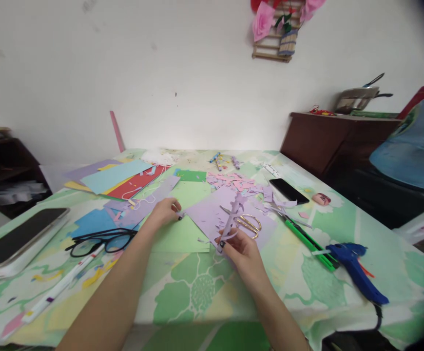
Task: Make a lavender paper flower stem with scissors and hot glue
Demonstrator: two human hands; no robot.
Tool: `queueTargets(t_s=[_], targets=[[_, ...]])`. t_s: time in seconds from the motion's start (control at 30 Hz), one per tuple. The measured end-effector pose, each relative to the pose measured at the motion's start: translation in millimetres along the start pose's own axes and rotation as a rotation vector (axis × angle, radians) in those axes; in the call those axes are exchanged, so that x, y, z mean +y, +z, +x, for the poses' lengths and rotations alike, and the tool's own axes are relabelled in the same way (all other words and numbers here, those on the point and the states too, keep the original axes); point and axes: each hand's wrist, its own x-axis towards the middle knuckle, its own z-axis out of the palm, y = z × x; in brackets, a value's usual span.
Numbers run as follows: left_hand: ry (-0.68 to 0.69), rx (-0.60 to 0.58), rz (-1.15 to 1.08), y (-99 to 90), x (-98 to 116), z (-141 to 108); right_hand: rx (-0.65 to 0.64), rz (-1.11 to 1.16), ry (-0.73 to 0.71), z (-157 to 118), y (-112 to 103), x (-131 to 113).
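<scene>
My right hand (243, 248) pinches the lower end of a rolled strip of purple paper (231, 219), which stands up tilted with small cut bits along its upper part. Beneath it lies a purple paper sheet (204, 207) dotted with tiny scraps. Gold-handled scissors (250, 225) rest on that sheet, just behind the roll. Over a light green sheet (175, 240), my left hand (164, 213) has its fingers closed together, with a small purple paper scrap (182, 214) at the fingertips.
Black glasses (104, 239), a white pen (64, 282) and a phone (20, 234) lie on the left. Coloured sheets (119, 175) are stacked behind. To the right are a black phone (288, 190), a green cutter (309, 243) and a blue glue gun (358, 273). Pink scraps (232, 182) lie at the back.
</scene>
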Motion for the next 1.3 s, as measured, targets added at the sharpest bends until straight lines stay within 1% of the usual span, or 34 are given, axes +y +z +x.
queueTargets(t_s=[0.13, 0.37, 0.5, 0.7, 0.87, 0.97, 1.07, 1.17, 1.23, 1.3], targets=[[-0.019, -0.047, 0.027, -1.6, 1.0, -0.8, -0.025, -0.014, -0.01, 0.2, -0.4, -0.4], [-0.042, -0.159, 0.057, -3.1, 3.7, -1.5, -0.027, -0.031, 0.003, 1.0, -0.5, -0.2], [-0.035, -0.143, -0.005, -4.5, 4.9, -3.7, -0.024, -0.041, 0.013, 0.4, -0.2, -2.3], [-0.006, -0.104, -0.175, -7.1, 6.3, -5.4, -0.029, -0.039, 0.018, -0.9, 0.1, -4.3], [0.058, -0.126, -0.371, -15.7, 14.9, -13.7, -0.034, -0.024, 0.017, -1.1, 0.2, -4.0], [0.136, -0.153, -0.502, -22.5, 24.9, -22.7, -0.021, -0.004, 0.01, -0.5, 0.1, -3.8], [0.219, -0.199, -0.616, -26.0, 36.9, -32.3, -0.039, 0.022, 0.025, -0.2, 0.1, -4.4], [0.288, -0.252, -0.714, -25.8, 49.2, -41.5, -0.067, 0.024, 0.028, -0.4, 0.5, -5.1], [0.335, -0.298, -0.819, -24.7, 56.7, -47.2, -0.074, -0.012, 0.012, -0.6, 0.9, -4.8], [0.356, -0.312, -0.878, -23.5, 62.7, -52.3, -0.071, -0.065, -0.006, -0.7, 1.2, -3.6]])
